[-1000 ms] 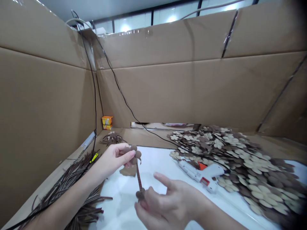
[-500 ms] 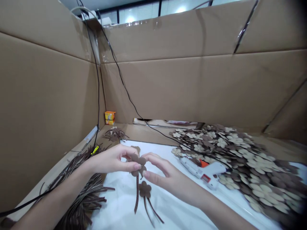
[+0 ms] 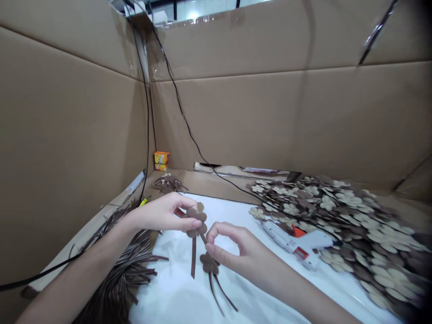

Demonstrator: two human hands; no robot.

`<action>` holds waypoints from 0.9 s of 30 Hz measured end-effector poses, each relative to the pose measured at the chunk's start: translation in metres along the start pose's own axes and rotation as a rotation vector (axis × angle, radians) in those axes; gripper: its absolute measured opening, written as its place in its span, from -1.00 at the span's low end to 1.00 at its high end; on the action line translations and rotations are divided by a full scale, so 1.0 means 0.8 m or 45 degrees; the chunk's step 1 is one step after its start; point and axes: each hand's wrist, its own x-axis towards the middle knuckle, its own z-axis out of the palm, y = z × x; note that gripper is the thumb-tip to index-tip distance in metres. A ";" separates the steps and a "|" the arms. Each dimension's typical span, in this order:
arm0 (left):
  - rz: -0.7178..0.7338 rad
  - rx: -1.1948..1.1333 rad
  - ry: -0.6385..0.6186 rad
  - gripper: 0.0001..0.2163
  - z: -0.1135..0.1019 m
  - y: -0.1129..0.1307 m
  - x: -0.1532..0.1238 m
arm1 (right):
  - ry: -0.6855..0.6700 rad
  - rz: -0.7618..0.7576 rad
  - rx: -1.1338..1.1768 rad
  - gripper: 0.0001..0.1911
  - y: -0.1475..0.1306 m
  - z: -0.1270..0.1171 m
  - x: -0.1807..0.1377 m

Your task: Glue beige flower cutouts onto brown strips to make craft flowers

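In the head view, the left hand was closed, with its thumb and finger pinching a brown flower. The flower was up in the middle, over a white sheet. One thin strip hung straight down from it. A second strip slanted down to the right hand, whose thumb and finger were pinching it. Just below those fingertips was another brown flower, with two thin tails pointing down and to the right. A white glue gun lay to the right, beside a big pile of brown and cream flowers. A heap of dark strips lay to the left, partly behind the left arm.
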 end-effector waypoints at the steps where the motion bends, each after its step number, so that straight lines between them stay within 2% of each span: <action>1: -0.012 0.048 0.013 -0.81 -0.002 -0.001 0.000 | -0.025 0.010 -0.010 -0.82 0.003 -0.001 0.001; 4: -0.039 0.309 0.089 -0.81 -0.008 -0.007 0.002 | -0.055 0.034 -0.173 -0.73 0.013 -0.005 0.004; 7: -0.091 0.514 0.160 -0.78 -0.013 -0.015 0.005 | -0.009 0.104 -0.446 -0.60 0.025 -0.014 0.005; 10: -0.083 0.402 0.084 -0.76 -0.020 -0.024 0.007 | -0.024 0.183 -0.652 -0.51 0.034 -0.025 0.001; 12: -0.019 0.314 0.014 -0.77 -0.024 -0.027 0.006 | -0.083 0.215 -0.703 -0.53 0.036 -0.031 -0.003; 14: 0.061 0.304 -0.004 -0.79 -0.028 -0.025 0.004 | -0.155 0.168 -0.686 -0.61 0.032 -0.038 -0.007; 16: 0.168 0.308 -0.034 -0.81 -0.031 -0.021 0.001 | -0.238 0.031 -0.629 -0.66 0.026 -0.046 -0.008; 19: 0.337 0.235 -0.131 -0.81 -0.034 -0.013 -0.003 | -0.329 -0.189 -0.465 -0.65 0.021 -0.061 -0.005; 21: 0.402 0.163 -0.156 -0.79 -0.036 -0.010 -0.005 | -0.286 -0.291 -0.238 -0.64 0.025 -0.071 -0.001; 24: 0.469 0.034 -0.135 -0.79 -0.037 -0.010 -0.006 | -0.043 -0.491 0.364 -0.66 0.035 -0.078 0.005; 27: 0.511 -0.103 -0.097 -0.81 -0.033 -0.011 -0.007 | 0.228 -0.609 0.910 -0.67 0.035 -0.070 0.009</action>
